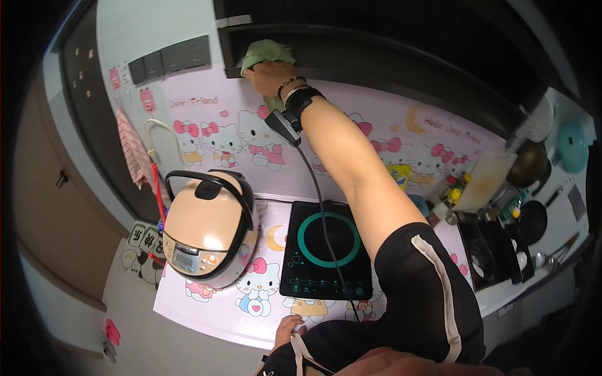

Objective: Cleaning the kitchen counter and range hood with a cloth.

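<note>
My right hand [273, 79] is raised high against the left end of a dark open shelf [348, 58], gripping a green cloth [267, 50]. Most of the cloth bunches above the knuckles, and a strip of it hangs below the hand. A black device [283, 128] is strapped at that wrist, its cable running down across the induction cooktop [329, 239]. Low in the picture, my left hand [288, 329] rests at the front edge of the counter [221, 324]. My sleeve covers part of it, so its grasp is unclear.
A rice cooker [207, 216] with a raised black handle stands left of the cooktop. Bottles [454, 195], a cutting board [487, 181] and frying pans [534, 221] crowd the right side. Wall switches [169, 58] and a hanging checked towel [134, 145] are at left.
</note>
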Motion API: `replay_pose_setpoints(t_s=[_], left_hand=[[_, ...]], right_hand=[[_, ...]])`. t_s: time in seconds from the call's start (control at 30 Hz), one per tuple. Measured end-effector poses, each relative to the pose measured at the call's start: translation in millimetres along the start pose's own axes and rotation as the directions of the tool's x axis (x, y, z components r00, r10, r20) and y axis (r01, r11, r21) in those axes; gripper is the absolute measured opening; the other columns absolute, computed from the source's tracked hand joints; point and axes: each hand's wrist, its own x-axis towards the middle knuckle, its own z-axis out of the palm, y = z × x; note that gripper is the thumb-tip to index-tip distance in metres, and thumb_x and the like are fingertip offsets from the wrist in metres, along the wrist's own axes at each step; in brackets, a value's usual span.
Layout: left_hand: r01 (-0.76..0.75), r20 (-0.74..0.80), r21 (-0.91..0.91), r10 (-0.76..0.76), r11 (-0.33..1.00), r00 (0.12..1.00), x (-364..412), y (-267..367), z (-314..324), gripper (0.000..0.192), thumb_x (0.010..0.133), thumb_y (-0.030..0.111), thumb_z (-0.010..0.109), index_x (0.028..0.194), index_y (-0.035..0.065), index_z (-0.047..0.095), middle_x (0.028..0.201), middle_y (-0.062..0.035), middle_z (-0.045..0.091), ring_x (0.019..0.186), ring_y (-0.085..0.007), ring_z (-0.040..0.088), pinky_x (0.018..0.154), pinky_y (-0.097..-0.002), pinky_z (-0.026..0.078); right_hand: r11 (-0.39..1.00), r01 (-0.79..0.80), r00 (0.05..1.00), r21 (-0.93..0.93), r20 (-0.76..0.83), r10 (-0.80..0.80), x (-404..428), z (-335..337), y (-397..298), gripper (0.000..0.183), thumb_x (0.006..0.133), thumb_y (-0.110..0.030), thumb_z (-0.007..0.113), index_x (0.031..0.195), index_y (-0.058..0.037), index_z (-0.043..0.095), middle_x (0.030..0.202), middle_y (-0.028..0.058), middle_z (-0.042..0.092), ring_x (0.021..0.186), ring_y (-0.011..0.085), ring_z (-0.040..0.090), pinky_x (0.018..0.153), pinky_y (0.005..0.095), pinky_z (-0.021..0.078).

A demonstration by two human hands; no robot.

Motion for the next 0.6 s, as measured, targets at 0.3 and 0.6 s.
replay_pose_setpoints(t_s=[0.3, 0.6], left_hand=[[-0.005, -0.076, 0.035, 0.008, 0.999, 0.997, 6.1, 11.6, 3.2, 0.008, 0.064, 0.001, 0.060, 0.071, -0.0006, 0.057, 0.084, -0.0124, 0.059, 0.082, -0.0287, 0.054, 0.071, -0.0338, 0.045], [0.056, -0.085, 0.094, -0.048, 0.994, 0.995, 3.1, 20.8, 14.6, 0.011, 0.062, 0.004, 0.058, 0.072, 0.0000, 0.056, 0.085, -0.0141, 0.057, 0.083, -0.0303, 0.052, 0.073, -0.0352, 0.042]], right_hand=[[0.970, -0.039, 0.997, -0.241, 0.058, 0.055, -93.6, -70.1, 98.3, 0.040, 0.089, -0.034, 0.027, 0.103, -0.0084, 0.054, 0.107, 0.0104, 0.056, 0.098, 0.0288, 0.053, 0.084, 0.0383, 0.0417], [0.858, -0.466, 0.884, -0.214, -0.128, 0.449, -219.0, -156.2, 215.3, 0.037, 0.090, -0.029, 0.028, 0.107, -0.0048, 0.050, 0.111, 0.0155, 0.051, 0.103, 0.0316, 0.049, 0.088, 0.0406, 0.0401]])
